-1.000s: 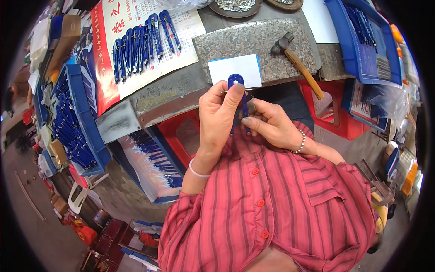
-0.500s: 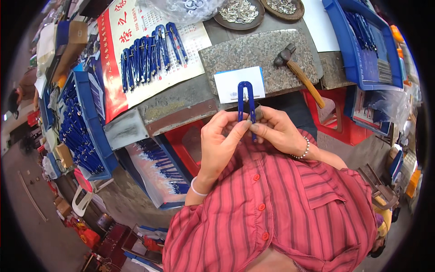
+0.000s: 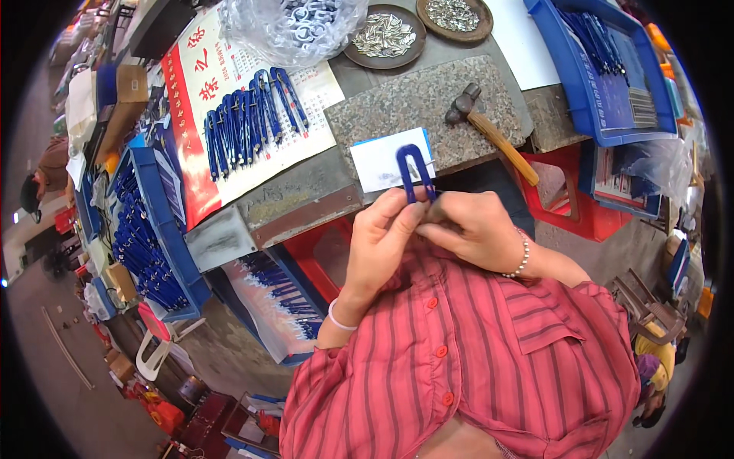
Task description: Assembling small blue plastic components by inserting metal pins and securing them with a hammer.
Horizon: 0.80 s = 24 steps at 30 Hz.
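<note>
Both my hands hold a blue U-shaped piece, its bend pointing away from me, with a short metal bit crossing between its arms. My left hand pinches the lower end of the left arm between thumb and fingers. Around the lower end of the right arm, the fingers of my right hand are curled; whatever else they grip is hidden. Just beyond, a white pad with a blue edge lies at the near edge of a speckled stone slab. On the slab rests a hammer, its wooden handle overhanging toward me.
Several blue pieces lie on a printed sheet, left. A plastic bag of rings and two dishes of small metal parts, one dark, stand behind. Blue trays flank me, left and right. Red stools are below.
My right fingers have curled more tightly over the right arm, covering the grey flat piece seen there before. The blue piece now leans slightly left. The whole view has shifted a little.
</note>
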### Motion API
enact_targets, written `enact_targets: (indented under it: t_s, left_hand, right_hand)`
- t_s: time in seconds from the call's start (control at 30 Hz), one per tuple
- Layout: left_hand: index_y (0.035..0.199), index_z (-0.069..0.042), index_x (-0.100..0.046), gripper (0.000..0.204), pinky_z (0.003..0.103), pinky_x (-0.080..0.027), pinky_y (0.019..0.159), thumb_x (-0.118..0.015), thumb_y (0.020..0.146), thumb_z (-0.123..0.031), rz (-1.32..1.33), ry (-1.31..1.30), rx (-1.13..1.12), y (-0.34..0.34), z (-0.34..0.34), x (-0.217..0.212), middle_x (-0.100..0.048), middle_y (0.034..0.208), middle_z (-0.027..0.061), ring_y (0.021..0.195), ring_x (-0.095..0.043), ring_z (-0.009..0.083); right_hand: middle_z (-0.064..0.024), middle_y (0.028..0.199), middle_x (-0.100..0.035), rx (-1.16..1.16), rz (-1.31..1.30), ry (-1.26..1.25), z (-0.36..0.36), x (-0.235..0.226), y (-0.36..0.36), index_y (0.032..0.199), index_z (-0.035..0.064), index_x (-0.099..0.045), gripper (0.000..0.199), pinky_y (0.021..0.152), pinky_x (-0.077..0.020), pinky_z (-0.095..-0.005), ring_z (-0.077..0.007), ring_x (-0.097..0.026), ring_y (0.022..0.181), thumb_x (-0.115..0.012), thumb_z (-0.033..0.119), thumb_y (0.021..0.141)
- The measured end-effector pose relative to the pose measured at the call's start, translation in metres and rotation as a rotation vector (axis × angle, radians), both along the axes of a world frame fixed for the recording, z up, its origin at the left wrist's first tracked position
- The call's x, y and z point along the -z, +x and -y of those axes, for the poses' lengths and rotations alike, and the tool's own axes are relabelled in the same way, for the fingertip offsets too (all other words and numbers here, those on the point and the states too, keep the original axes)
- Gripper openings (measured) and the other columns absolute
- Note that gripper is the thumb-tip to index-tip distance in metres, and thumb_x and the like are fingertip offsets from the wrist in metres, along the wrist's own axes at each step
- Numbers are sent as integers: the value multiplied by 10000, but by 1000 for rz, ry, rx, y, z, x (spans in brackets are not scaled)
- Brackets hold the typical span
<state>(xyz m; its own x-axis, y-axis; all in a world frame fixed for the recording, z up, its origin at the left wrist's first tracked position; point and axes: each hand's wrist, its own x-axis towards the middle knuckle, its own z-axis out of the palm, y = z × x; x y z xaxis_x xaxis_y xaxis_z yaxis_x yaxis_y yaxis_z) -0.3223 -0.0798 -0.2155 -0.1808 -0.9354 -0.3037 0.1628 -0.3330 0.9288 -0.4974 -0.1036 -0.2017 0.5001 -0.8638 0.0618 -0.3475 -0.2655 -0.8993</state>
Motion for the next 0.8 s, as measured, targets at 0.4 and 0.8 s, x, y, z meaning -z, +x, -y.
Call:
enact_targets:
  t_s: [0.4,0.8]
  left_hand:
    - [1181,20,-587,308,282,-537,758,-557,958,-190,-445,323,-11,4,-1,9,-638,986,58,854,-614,133]
    - [1066,21,-608,200,278,-525,728,-620,912,-106,-442,190,-40,7,-4,14,-644,908,56,841,-617,129]
  right_hand:
    - [5,719,-585,82,352,754,3,7,-11,872,34,-521,154,448,-358,-163,-5,-473,537,-608,151,922]
    - [-23,806,-626,-132,348,962,0,16,-11,916,15,-603,205,517,-398,-182,-32,-500,577,-536,202,968]
